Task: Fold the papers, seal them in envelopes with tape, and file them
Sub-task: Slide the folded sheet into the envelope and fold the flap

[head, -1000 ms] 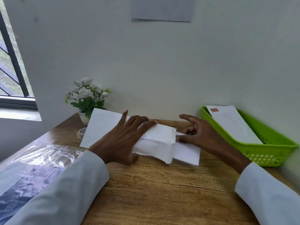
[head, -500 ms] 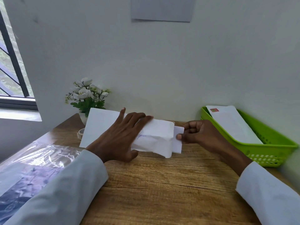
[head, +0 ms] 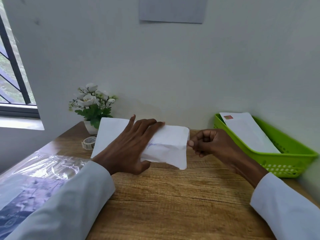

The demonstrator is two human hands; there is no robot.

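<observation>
Pressing flat-fingered, the left hand (head: 128, 146) pins the envelope (head: 166, 146) on the desk (head: 173, 196) at mid-frame; the right hand (head: 207, 142), fingers curled, pinches its right edge near the green basket (head: 285, 161).

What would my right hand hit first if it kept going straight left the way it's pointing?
The right hand would meet the open end of the white envelope, which its fingertips already look to touch; the left hand lies beyond.
</observation>
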